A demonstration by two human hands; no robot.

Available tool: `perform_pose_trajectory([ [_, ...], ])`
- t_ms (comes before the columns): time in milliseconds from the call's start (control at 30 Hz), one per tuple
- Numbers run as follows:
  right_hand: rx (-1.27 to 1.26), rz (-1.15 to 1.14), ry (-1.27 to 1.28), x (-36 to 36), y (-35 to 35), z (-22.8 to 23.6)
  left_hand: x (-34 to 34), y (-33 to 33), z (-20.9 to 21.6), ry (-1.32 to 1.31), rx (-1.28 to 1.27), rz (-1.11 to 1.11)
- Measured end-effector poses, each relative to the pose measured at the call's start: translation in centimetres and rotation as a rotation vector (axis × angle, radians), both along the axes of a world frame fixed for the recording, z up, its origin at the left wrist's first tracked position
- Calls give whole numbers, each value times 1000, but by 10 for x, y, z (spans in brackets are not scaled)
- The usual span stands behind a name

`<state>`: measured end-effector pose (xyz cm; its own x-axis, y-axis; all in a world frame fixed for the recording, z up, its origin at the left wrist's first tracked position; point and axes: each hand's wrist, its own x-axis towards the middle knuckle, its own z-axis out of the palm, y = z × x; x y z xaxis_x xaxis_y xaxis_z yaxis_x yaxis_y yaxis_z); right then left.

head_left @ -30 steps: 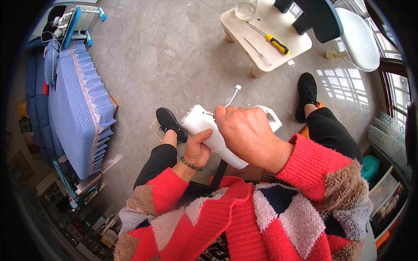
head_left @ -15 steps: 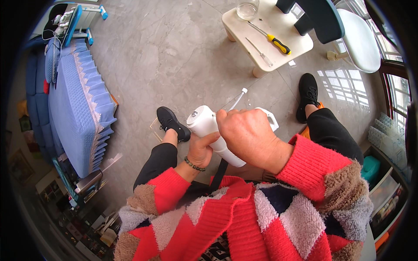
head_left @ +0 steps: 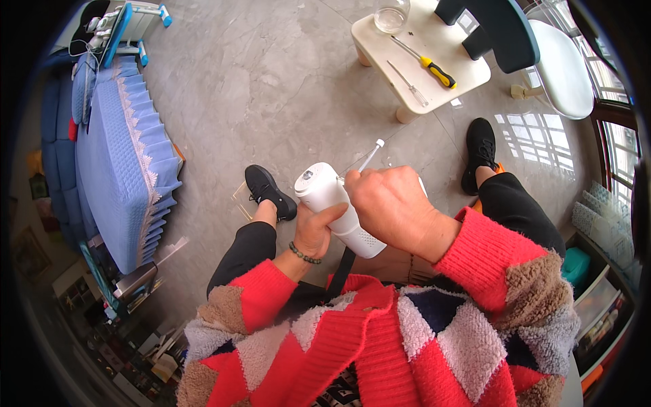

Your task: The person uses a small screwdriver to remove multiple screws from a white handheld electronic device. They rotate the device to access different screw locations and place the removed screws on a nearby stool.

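The device [head_left: 324, 198], on the near side of the surface [head_left: 468, 72], is clasped in the left hand's [head_left: 313, 234] fingers. The right hand's [head_left: 393, 207] are clenched beside it, on what I cannot tell; firm bracing should help.

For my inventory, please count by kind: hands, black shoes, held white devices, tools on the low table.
Left hand, right hand: 2
Left shoe, right shoe: 2
White device: 1
Yellow-black screwdriver, slim tool on low table: 2
Total: 7
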<state>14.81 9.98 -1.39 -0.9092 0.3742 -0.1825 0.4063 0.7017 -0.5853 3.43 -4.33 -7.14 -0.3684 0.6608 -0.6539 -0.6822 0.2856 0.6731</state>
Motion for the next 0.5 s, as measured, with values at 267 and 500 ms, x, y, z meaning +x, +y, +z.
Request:
perform_pose_trajectory([
  [267,199,86,83,0,-2,-5,-4,3,3,-2,4,12],
  [500,-584,-348,-32,-6,9,-23,-6,-1,-2,279,7,-89],
])
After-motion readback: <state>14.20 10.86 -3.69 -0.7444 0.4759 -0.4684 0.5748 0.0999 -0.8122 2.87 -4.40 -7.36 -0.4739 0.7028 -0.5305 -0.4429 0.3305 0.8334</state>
